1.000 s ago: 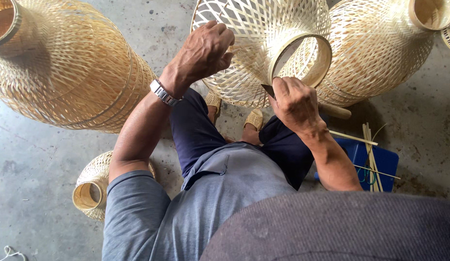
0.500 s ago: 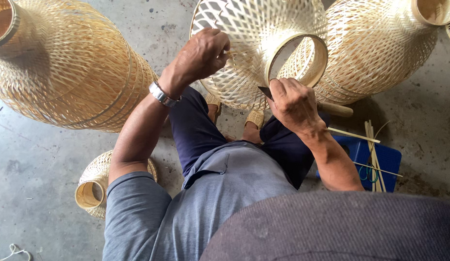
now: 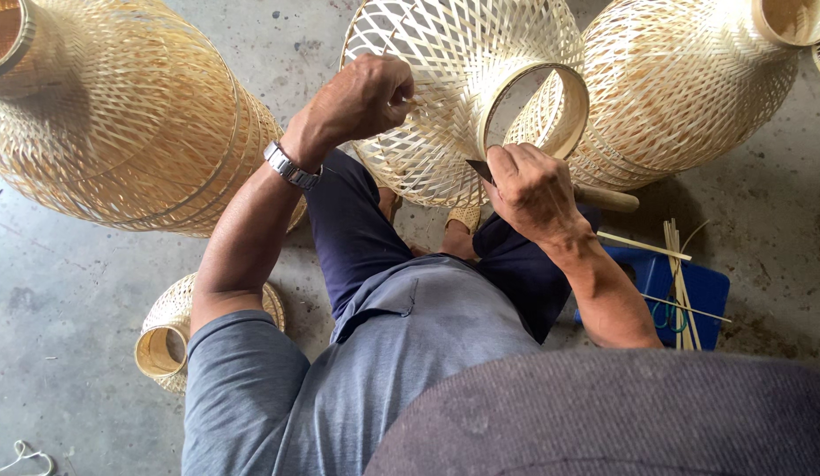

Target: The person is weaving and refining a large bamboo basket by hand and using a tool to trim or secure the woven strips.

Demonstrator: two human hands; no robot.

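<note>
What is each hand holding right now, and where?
Left hand grips the woven bamboo basket by its side wall; right hand holds a knife by its wooden handle.

**Pale Bamboo, Grey Concrete**

The woven basket [image 3: 445,97] at the top centre is made of thin pale bamboo strips, matt and dry, with a smooth bent band as rim. The knife [image 3: 551,183] has a dark metal blade and a plain smooth wooden handle. The wristwatch [image 3: 289,166] at the centre left is shiny metal. The shirt [image 3: 375,379] is soft grey cloth. The floor [image 3: 66,291] is rough, stained concrete. The stool [image 3: 705,295] at the right looks like blue plastic.
</note>
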